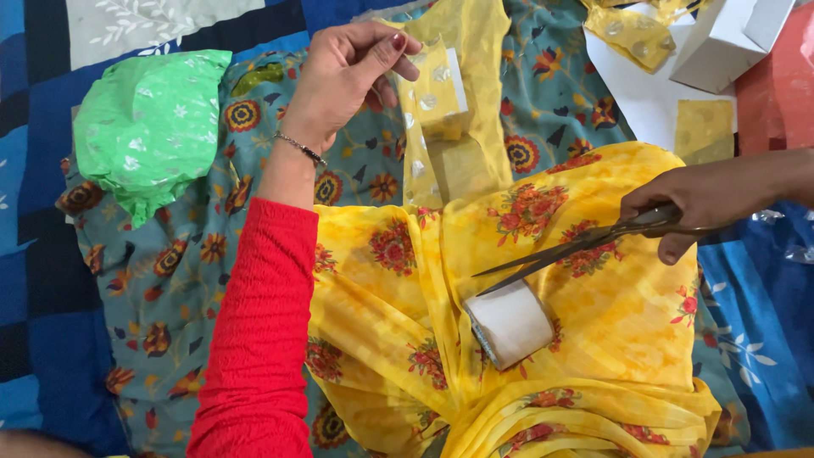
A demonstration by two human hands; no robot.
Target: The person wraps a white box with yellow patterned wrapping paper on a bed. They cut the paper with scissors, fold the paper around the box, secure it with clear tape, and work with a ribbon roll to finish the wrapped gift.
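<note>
A crumpled green wrapper (148, 123) lies at the far left on the teal floral cloth (170, 280), and just right of it the left hand (343, 80), in a red sleeve (259, 339), pinches a strip of yellow spotted film (437, 89) in a narrow grip. Below, a roll of white tape (511, 324) rests on the yellow floral fabric (610, 322), just under the open blades. At the right, the right hand (691, 199) grips the scissors (585, 242) by their handles

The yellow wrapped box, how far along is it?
Done: yellow film covers the small box. In hand: the left hand pinches its top, a loose strip of film trailing below; the right hand holds open scissors. Left: the strip looks uncut, and the tape roll lies untouched.
</note>
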